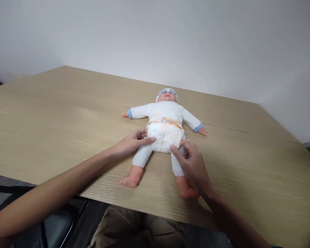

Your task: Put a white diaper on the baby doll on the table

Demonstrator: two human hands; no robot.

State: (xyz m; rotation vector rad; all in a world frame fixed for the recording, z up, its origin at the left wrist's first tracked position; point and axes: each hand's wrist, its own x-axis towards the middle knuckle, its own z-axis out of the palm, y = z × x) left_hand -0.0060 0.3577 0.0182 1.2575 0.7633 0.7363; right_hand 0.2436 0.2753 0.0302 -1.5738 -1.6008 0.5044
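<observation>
Your left hand (134, 142) lies open against the diaper (165, 136), right hand (192, 162) pinches its leg edge; pull evenly, hold the doll (166, 111) flat

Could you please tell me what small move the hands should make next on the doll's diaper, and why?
Probably ease the leg edge of the diaper outward with the right hand, which seems to pinch it by the thigh of the doll, while the left hand rests on the other side. The diaper looks closed at the waist, so only the fit seems left.
</observation>
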